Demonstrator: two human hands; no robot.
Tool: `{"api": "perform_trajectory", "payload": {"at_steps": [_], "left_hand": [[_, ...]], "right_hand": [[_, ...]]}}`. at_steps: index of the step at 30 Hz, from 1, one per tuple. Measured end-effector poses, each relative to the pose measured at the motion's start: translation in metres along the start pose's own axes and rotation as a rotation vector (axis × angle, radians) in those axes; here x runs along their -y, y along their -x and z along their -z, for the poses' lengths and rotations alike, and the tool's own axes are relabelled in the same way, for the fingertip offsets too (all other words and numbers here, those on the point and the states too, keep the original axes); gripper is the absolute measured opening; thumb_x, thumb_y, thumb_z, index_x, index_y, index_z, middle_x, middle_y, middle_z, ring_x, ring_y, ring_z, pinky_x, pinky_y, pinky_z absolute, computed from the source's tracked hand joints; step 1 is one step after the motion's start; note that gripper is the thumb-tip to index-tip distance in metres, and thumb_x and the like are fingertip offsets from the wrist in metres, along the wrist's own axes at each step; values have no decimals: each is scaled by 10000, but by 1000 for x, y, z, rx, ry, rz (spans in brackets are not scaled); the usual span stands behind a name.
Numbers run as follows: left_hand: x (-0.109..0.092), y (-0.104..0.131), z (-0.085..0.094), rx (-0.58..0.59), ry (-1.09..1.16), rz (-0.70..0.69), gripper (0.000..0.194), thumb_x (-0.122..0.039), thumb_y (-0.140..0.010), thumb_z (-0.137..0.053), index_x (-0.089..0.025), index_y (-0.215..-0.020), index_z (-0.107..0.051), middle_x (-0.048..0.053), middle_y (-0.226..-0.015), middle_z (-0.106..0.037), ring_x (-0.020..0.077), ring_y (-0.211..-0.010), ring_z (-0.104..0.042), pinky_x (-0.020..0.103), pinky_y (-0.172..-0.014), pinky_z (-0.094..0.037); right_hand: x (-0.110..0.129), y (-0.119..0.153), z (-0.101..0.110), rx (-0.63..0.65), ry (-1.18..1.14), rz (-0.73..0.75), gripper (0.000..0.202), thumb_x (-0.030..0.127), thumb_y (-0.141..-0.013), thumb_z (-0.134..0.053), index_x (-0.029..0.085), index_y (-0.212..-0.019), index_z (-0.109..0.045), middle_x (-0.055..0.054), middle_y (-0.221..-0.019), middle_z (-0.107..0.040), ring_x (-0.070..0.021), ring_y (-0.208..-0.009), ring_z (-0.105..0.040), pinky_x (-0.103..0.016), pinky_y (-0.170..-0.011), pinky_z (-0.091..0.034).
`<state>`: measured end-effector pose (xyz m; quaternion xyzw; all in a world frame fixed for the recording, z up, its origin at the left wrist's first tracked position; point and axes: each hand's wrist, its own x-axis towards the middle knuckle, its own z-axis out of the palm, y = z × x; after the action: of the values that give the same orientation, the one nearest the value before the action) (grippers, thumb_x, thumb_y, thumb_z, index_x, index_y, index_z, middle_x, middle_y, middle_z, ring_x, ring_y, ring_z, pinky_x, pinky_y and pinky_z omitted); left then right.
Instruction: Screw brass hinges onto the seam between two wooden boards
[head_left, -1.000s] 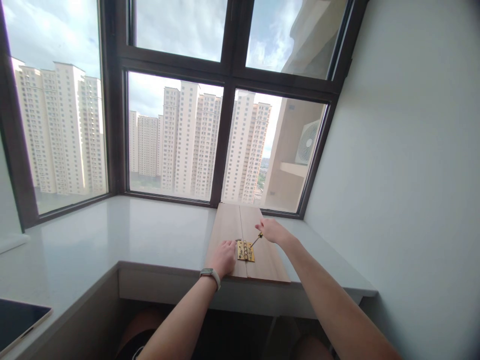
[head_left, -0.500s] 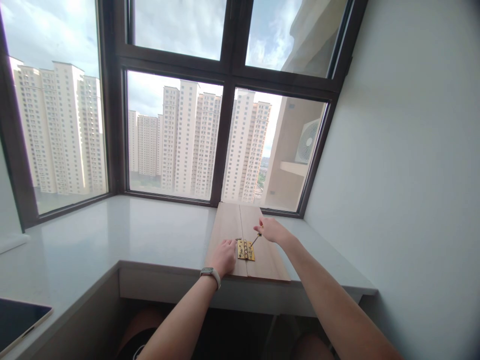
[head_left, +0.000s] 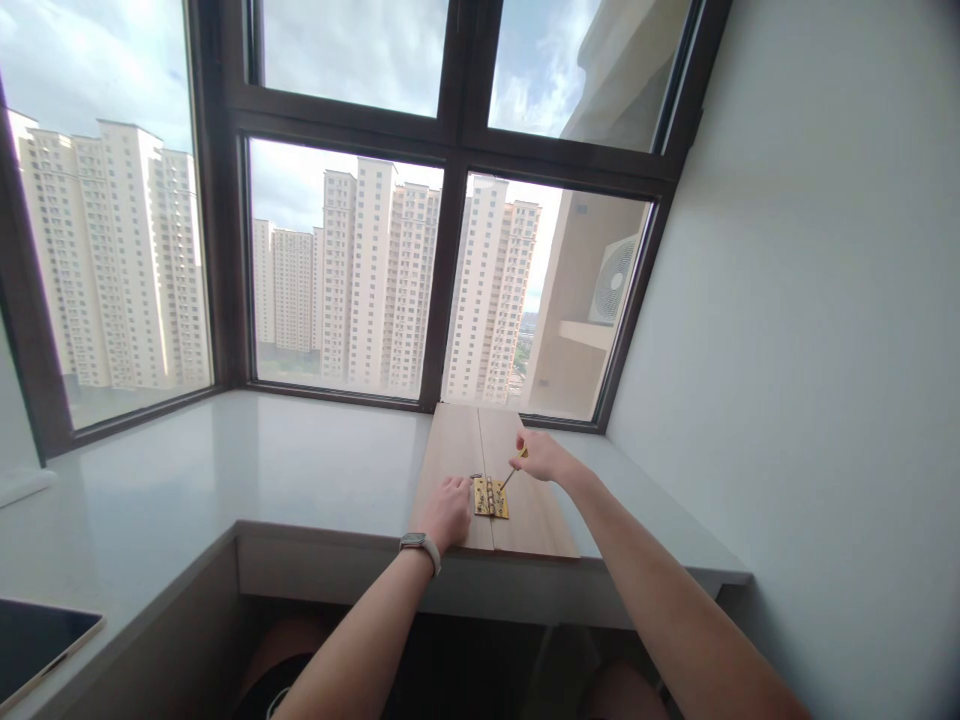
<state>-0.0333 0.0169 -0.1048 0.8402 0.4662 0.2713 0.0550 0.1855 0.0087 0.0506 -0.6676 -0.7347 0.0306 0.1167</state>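
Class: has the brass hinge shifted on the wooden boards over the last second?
No. The brass hinge straddles the same seam of the wooden boards, equally near their front edge.

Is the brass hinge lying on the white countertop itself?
No, the brass hinge lies on the two wooden boards, across the seam between them.

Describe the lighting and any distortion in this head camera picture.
Head view: bright daylight through the window leaves its dark frame silhouetted; wide-angle bending curves the frame edges; corners darken. The small brass hinge, left hand, right hand and screwdriver show little detail.
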Motion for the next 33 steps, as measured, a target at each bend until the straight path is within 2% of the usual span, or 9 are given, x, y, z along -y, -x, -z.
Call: {"api": "perform_trajectory", "payload": {"at_steps": [3,6,11,14,18,22,24,28,33], "left_hand": [[-1,0,1,1,-3,5,482,-162,-985,-348,-109,-1406,-578,155,-1344,-641,253,-1269,-521,335,-1100,-372],[-2,1,2,8,-4,9,493,-155,-982,-347,-113,-1422,-565,152,-1362,-633,252,-1277,-517,334,-1110,-361],[-3,2,5,20,-4,14,513,-129,-956,-355,-113,-1421,-571,154,-1369,-632,254,-1283,-515,334,-1118,-356],[-4,2,6,25,-3,11,517,-133,-957,-358,-116,-1429,-569,151,-1377,-628,253,-1292,-513,334,-1121,-357],[-5,3,8,42,-11,27,519,-130,-963,-361,-124,-1444,-556,153,-1395,-620,252,-1300,-509,340,-1124,-354],[-5,3,7,38,-21,25,509,-117,-965,-363,-128,-1434,-561,151,-1377,-629,246,-1289,-517,334,-1118,-359],[-4,2,6,24,-16,18,497,-118,-970,-364,-132,-1423,-569,150,-1355,-639,244,-1277,-525,330,-1110,-367],[-1,1,3,10,1,5,479,-130,-982,-367,-126,-1412,-576,158,-1343,-640,245,-1284,-521,330,-1107,-368],[-2,2,4,11,6,17,472,-143,-989,-366,-133,-1410,-579,149,-1355,-640,244,-1286,-524,329,-1111,-365]], "right_hand": [[2,1,-1,-42,45,-51,357,530,-967,-626,204,-1111,-607,-131,-1070,-737,-256,-965,-697,-301,-745,-446],[4,2,1,-59,113,-72,370,529,-1044,-455,200,-1089,-618,-165,-1103,-728,-288,-1003,-695,-330,-765,-444],[5,3,7,-10,108,-32,166,364,-973,-618,219,-1054,-615,-103,-1048,-735,-236,-918,-687,-295,-706,-419],[4,3,7,-12,65,-19,201,286,-909,-710,220,-1073,-615,-84,-1054,-734,-208,-914,-679,-271,-694,-416],[2,2,3,-9,23,-28,285,378,-891,-764,208,-1069,-619,-85,-1053,-737,-205,-919,-687,-264,-719,-434],[3,2,2,-53,104,-63,379,539,-1034,-509,188,-1005,-648,-153,-1065,-734,-261,-985,-690,-311,-767,-444],[5,2,4,-41,127,-56,367,498,-1054,-470,190,-990,-659,-156,-1068,-734,-265,-989,-689,-315,-767,-439],[4,3,8,5,100,2,153,350,-977,-637,211,-1037,-661,-97,-1032,-739,-222,-933,-684,-280,-731,-424],[1,0,6,33,45,31,206,276,-885,-754,205,-1048,-649,-85,-1086,-733,-191,-930,-681,-246,-713,-425]]}}
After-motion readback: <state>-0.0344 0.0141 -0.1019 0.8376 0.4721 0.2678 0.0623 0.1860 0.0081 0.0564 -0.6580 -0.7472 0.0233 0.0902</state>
